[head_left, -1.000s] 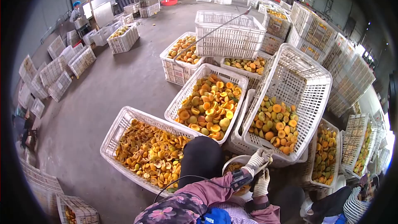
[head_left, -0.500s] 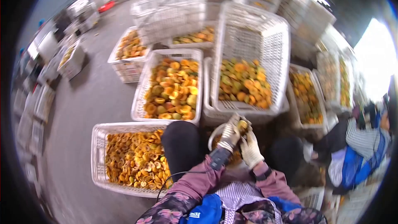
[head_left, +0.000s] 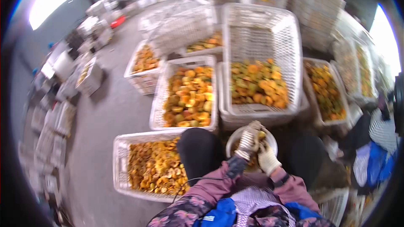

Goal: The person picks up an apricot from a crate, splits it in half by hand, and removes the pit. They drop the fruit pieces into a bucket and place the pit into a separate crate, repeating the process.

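Both my hands wear pale knitted gloves and come together over a white bucket (head_left: 273,143) between my knees. My left hand (head_left: 249,140) is closed around a yellowish fruit (head_left: 262,135), which looks like an apricot or small peach. My right hand (head_left: 267,158) presses up against that fruit from the right with bent fingers; whether it also grips a small tool is hidden. Orange pieces show inside the bucket, partly covered by my hands. Straight ahead, a tilted white crate (head_left: 294,59) holds whole green-orange fruits (head_left: 259,85) at its near end.
Left of my knee stands a crate (head_left: 119,166) of cut fruit pieces. Another crate (head_left: 158,101) of halved fruit sits beyond it. A fruit crate (head_left: 334,69) stands at right, near a seated person in a striped sleeve (head_left: 382,136). Stacked crates line the back.
The camera view has swung, so everything appears shifted right. My hands have drawn closer together around the fruit and the right hand now covers more of it.
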A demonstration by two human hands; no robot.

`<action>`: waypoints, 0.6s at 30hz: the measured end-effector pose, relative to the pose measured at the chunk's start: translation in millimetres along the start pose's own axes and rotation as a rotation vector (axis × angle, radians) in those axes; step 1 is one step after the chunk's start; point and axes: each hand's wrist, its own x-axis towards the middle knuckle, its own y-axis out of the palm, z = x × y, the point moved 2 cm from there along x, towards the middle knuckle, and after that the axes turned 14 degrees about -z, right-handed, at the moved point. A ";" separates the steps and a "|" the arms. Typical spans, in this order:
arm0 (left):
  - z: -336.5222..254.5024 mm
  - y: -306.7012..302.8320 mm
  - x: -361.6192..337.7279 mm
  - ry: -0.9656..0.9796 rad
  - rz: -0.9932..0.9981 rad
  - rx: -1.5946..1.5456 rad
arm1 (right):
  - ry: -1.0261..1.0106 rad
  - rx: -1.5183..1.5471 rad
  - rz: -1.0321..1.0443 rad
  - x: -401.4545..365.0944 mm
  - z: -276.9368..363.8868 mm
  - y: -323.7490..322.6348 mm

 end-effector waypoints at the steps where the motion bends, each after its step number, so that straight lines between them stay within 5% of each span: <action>1: -8.3 -3.3 4.0 -0.022 0.085 -0.068 | 0.301 0.275 0.038 -6.2 -13.9 -4.0; 2: 11.1 3.3 -1.9 0.056 0.121 -0.059 | 0.434 0.425 0.051 -2.3 48.6 -16.1; 3: -3.5 -4.4 14.8 -0.049 0.326 -0.094 | 0.393 0.466 0.050 -5.7 26.7 -12.9; 6: -17.1 -5.2 14.3 -0.243 0.346 -0.311 | 0.285 0.358 0.190 -5.9 38.7 -26.5; 8: -20.4 -4.4 5.3 -0.736 0.235 -0.749 | 0.898 0.526 0.395 -13.3 66.7 -38.8; 9: -14.8 -2.1 7.4 -0.732 0.230 -0.746 | 0.894 0.526 0.401 -13.1 74.6 -43.7; 11: 16.3 3.6 17.0 -1.166 -0.280 -1.159 | 1.044 0.481 0.550 -12.6 81.1 -48.1; 13: 30.3 10.7 43.4 -1.094 -0.355 -1.291 | 1.028 0.539 0.342 -15.0 52.3 -32.2; 16: 54.9 14.5 94.4 -0.842 -0.595 -1.676 | 1.260 0.735 0.307 -12.4 -4.4 -15.3; 18: 131.9 68.8 106.8 -0.936 -0.150 -0.727 | 1.204 0.676 0.221 -5.7 -12.3 -9.5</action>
